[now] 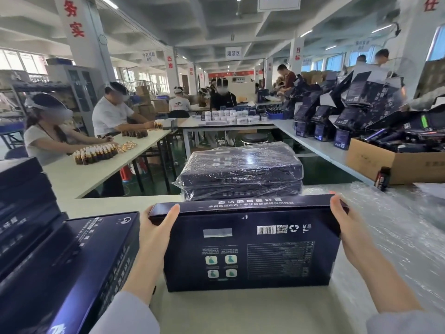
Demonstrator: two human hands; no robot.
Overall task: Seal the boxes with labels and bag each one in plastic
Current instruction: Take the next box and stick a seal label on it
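Both hands grip one dark navy box, which sits on the table directly in front of the person. The left hand clasps the box's left edge near the far corner, thumb lying on top. The right hand wraps the far right corner in the same way. The barcode panel faces up, printed upside down to the wearer, and the narrow far side with its white lettering shows too. This suggests the box is tipped up on its near edge. Holding both far corners gives even control, probably to turn or square the box so a flap can take a label. I see no label or sticker on it, and no plastic round it.

Just behind the box stands a stack of bagged boxes, wrapped in shiny film, so finished ones seem to be piled there. That stack crowds the far side and leaves little room to push forward. At the left, unbagged navy boxes lie stacked, almost touching the left forearm. Clear plastic sheeting covers the table to the right, within easy reach for bagging. Farther right are a cardboard carton and a small dark bottle, well apart from the work.
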